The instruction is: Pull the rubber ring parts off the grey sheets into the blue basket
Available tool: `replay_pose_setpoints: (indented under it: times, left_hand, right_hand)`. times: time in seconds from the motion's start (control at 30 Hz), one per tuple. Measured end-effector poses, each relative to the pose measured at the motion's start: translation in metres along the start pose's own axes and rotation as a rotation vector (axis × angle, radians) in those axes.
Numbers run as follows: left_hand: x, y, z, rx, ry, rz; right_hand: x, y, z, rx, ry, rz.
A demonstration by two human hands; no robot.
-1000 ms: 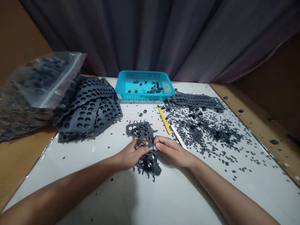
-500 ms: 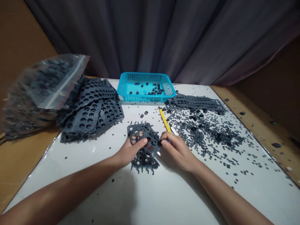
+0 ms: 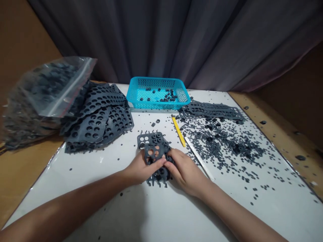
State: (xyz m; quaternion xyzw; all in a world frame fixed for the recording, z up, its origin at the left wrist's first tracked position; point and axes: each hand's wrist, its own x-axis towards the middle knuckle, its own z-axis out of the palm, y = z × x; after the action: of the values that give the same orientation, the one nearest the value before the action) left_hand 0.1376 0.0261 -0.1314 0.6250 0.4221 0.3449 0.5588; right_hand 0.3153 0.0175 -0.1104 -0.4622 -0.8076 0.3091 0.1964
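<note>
Gripping from both sides, the left hand (image 3: 141,167) and the right hand (image 3: 185,171) close their fingers on a dark grey perforated rubber sheet (image 3: 153,140), their fingertips nearly meeting over it. The sheet sits folded or bunched between them on a glossy white tabletop (image 3: 101,208), with its spiky edge poking out below the hands. Just to the right lie a slim yellow stick (image 3: 178,131) and a thin white strip (image 3: 199,158), beside a wide scatter of small grey rubber rings (image 3: 222,141). Farther back, a turquoise plastic mesh basket (image 3: 158,105) holds a few rings. To the left, a pile of perforated grey sheets (image 3: 96,117) touches a clear zip bag (image 3: 50,90) packed with dark pieces.
</note>
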Motion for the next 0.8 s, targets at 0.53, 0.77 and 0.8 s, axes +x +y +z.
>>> replay_pose_setpoints:
  times: [0.53,0.77,0.8]
  left_hand:
    - [0.008,-0.005,-0.006,-0.583,-0.129,-0.343]
    - [0.01,0.0,-0.011,-0.613,-0.038,-0.367]
    - [0.011,-0.001,-0.011,-0.604,-0.022,-0.362]
  right_hand:
    - [0.015,0.019,0.016,1.289,-0.114,0.203]
    - [0.029,0.023,-0.027,1.12,0.048,0.119]
    - [0.04,0.028,-0.04,1.032,0.079,0.106]
